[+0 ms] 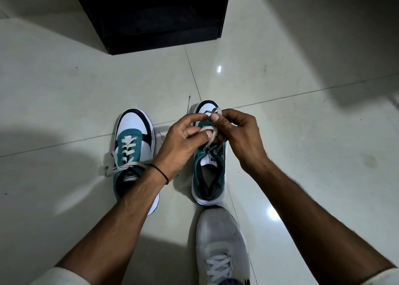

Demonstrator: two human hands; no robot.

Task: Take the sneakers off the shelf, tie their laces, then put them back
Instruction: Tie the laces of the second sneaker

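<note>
Both hands are pinching the flat off-white laces (pixel 212 134) of the right-hand sneaker (pixel 197 176) directly above its teal lacing panel. One strand is being gripped between the thumb and curled fingers of the left hand (pixel 183 138), and a loop is being held nearer the toe by the right hand (pixel 239 133). The sneaker is being worked on where it stands, upright on glossy pale floor tiles (pixel 302 79) just beneath the grip, toe pointing away. Its twin (pixel 133 146) is seen just beside it, partly under the left forearm. This one shows teal suede-like panels, a smooth white toe and black trim over a thick white sole, with its laces trailing off one side. A black shelf (pixel 151 15) is standing well beyond. A grey lace-up shoe (pixel 220 241) is being worn just behind the held sneaker's heel.
</note>
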